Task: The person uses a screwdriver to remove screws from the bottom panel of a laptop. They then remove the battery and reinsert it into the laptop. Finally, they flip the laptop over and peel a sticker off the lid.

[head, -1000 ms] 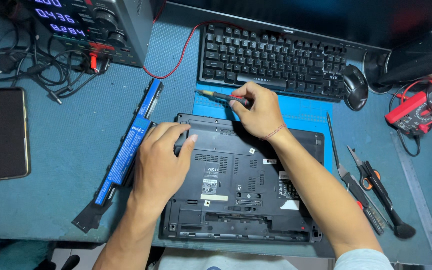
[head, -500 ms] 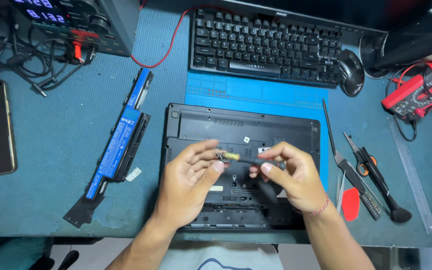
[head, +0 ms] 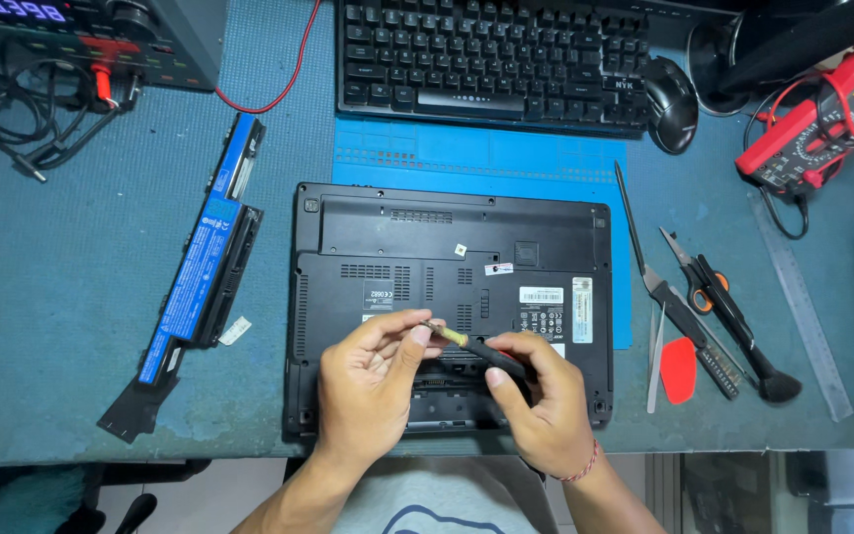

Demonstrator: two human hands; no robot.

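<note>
A black laptop (head: 447, 257) lies upside down on the blue-green work surface, its battery bay bare. Over its near edge my right hand (head: 544, 400) holds a small screwdriver (head: 476, 348) with a black handle and yellowish collar, the tip pointing up and left. My left hand (head: 373, 381) pinches the tip end of the screwdriver between thumb and fingers. Both hands hover above the laptop's lower half and hide part of it. A blue laptop battery (head: 205, 272) lies to the left of the laptop.
A black keyboard (head: 491, 59) and mouse (head: 671, 89) sit at the back. Tweezers, scissors (head: 709, 292), a red pick (head: 679, 371) and a ruler (head: 801, 307) lie to the right. A red multimeter (head: 822, 124) is at the far right, a power supply with cables at the far left.
My right hand brought the screwdriver from the laptop's far edge toward me. My left hand left the laptop's left side and now pinches the tip. The camera view shifted closer.
</note>
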